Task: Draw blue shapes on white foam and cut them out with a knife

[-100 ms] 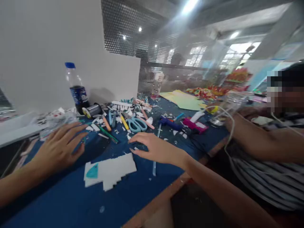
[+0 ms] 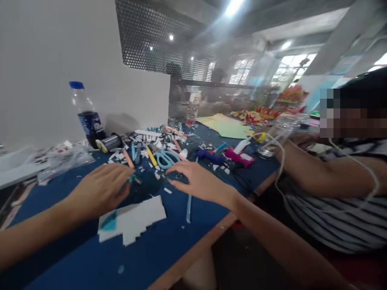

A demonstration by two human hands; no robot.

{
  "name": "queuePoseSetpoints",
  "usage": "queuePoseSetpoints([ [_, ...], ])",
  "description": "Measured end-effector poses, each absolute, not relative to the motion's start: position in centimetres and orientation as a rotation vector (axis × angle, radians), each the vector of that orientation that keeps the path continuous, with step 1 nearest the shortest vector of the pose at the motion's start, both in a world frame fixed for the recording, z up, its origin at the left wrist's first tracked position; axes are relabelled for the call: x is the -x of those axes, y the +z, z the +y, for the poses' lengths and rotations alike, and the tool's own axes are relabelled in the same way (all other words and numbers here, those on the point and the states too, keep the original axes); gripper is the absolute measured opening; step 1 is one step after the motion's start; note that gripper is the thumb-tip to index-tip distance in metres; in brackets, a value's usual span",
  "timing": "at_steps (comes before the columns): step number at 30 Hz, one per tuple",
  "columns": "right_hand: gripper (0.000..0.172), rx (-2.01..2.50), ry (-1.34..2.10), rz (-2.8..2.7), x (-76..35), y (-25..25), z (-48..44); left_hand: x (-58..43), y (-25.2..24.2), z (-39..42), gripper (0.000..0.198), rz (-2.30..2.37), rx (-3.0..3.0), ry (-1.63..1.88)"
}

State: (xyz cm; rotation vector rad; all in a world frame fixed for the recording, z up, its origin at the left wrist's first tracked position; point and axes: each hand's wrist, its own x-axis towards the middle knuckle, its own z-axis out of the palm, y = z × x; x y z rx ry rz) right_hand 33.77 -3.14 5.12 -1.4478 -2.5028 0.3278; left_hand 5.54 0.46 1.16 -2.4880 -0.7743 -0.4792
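My left hand (image 2: 104,189) is closed over a thin green pen-like tool (image 2: 135,178), with only the tool's end showing past the fingertips. Below it on the blue table lies a white foam piece (image 2: 140,219) with stepped edges and a turquoise shape (image 2: 109,221) at its left end. My right hand (image 2: 199,181) hovers near the light-blue scissors (image 2: 165,160), its thumb and forefinger apart and nothing visible between them. A narrow clear strip (image 2: 189,209) lies below the right hand. White scraps (image 2: 167,190) are scattered nearby.
A cola bottle (image 2: 89,121) and a wire spool (image 2: 109,143) stand at the back left. A yellow cutter (image 2: 151,156) lies among scraps. Right of them are a dark-blue tool (image 2: 211,156) and a magenta glue gun (image 2: 240,157) with a cord. Another person's arm (image 2: 320,173) rests at the right.
My left hand has moved right and its spread fingers have closed over the green tool. My right hand stays near the scissors. The whole view has shifted slightly.
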Motion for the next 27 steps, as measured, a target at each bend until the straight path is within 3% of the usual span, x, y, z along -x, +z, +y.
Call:
queuePoseSetpoints([
  [4, 0.035, 1.818, 0.132, -2.268, -37.3, 6.7, -0.9, -15.3, 3.7, 1.5, 0.014, -0.677, 2.646, -0.288],
  [7, 0.035, 2.092, 0.069, -2.059, -40.5, 7.7, 1.0, -23.9, 5.7, 2.9, 0.032, -0.728, 2.695, -0.260],
  [13, 0.036, 2.397, 0.065, -1.804, -44.8, 7.4, 1.3, -36.7, 6.9, 6.3, 0.034, -0.948, 2.777, -0.230],
  [27, 0.035, 2.304, 0.293, -1.456, -47.3, 4.7, 2.0, -40.8, 3.4, 8.9, 0.034, -0.923, 2.820, -0.153],
])
